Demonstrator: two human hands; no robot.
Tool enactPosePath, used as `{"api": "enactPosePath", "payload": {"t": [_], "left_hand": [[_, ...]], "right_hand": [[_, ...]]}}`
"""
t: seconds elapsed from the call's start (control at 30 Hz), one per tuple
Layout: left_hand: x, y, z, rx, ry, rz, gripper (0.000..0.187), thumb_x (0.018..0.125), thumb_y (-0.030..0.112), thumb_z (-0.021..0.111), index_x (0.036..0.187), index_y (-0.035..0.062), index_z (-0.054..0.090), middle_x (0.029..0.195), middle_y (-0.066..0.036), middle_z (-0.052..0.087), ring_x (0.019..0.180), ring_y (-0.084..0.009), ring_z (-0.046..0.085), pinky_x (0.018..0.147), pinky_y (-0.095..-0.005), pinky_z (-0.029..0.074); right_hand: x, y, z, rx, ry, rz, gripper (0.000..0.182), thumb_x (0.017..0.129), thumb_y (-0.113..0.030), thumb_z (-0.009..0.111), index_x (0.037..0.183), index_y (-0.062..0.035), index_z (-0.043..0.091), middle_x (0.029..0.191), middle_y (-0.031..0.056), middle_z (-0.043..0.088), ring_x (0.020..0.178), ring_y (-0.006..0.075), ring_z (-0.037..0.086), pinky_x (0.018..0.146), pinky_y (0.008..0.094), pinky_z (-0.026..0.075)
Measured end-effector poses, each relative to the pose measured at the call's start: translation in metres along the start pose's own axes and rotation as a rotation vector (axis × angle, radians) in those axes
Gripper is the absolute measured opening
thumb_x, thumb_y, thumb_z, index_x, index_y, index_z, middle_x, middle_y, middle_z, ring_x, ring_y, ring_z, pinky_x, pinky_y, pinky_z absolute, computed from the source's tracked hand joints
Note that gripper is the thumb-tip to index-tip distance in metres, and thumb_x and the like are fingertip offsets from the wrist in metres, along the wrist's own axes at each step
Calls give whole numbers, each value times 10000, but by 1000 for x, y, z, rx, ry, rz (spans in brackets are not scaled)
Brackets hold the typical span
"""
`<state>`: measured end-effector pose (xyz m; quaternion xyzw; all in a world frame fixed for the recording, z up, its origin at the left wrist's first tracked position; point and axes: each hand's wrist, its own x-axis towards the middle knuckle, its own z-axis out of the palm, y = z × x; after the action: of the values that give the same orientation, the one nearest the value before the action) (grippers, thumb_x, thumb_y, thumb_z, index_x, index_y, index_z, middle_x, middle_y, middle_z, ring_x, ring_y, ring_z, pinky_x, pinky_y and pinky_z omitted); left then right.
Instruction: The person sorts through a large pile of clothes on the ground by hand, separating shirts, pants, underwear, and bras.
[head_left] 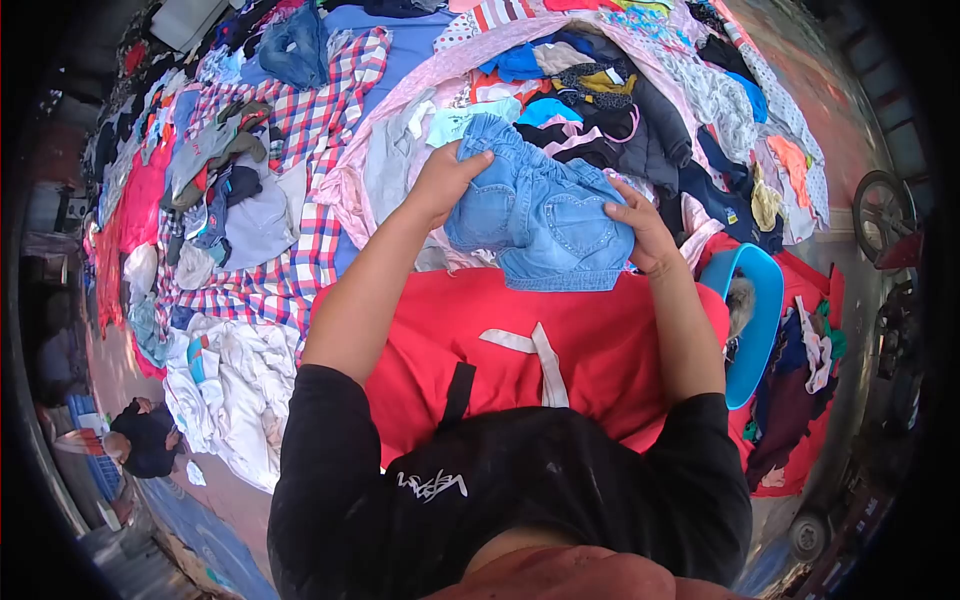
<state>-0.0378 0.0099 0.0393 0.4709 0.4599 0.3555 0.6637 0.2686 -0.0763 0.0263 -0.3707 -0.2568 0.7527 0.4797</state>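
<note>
So we've got the light blue denim shorts [565, 222] up in front of us, just above the near edge of the clothes pile. Our left hand [447, 184] is clamped on the waistband side, thumb on top, and our right hand [645, 226] grips the other side, so the hands are apart with the shorts between them. The red cloth [600, 320] is right below, over our lap. Beyond the shorts there's a pink sheet [345, 185] heaped with mixed clothes, including a dark puffy jacket [650, 125] just past our right hand. Off to the left, a red, white and blue checked cloth [318, 130] lies under more stuff, with white fabric [250, 385] on the near side. Over on the right, a blue tub [764, 320] stands close to our forearm, kinda crowding that side. Another person [143, 438] is down at the near left.
</note>
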Motion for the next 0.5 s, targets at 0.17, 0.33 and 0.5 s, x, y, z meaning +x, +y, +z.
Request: {"api": "enactPosePath", "payload": {"t": [0.17,0.33,0.5], "left_hand": [[9,-9,2,408,169,101,354,939,194,652,1183,-63,647,1047,-170,717,921,-227,685,807,-349,520],[15,-18,-11,453,242,138,407,892,234,704,1169,-59,648,1048,-202,708,935,-265,690,833,-366,517],[17,-48,-24,904,307,305,545,853,305,728,1256,-29,579,1174,-248,655,1024,-356,680,902,-424,526]], "right_hand": [[28,-2,-28,-86,346,-212,242,921,-37,661,1149,40,641,977,95,719,805,155,693,754,284,559],[39,-8,-32,-318,403,-304,189,937,-59,641,1089,46,681,933,70,723,796,141,683,717,278,531],[43,18,-38,-1237,403,-395,228,896,-106,660,1090,9,694,899,174,728,794,304,702,707,377,513]]}}
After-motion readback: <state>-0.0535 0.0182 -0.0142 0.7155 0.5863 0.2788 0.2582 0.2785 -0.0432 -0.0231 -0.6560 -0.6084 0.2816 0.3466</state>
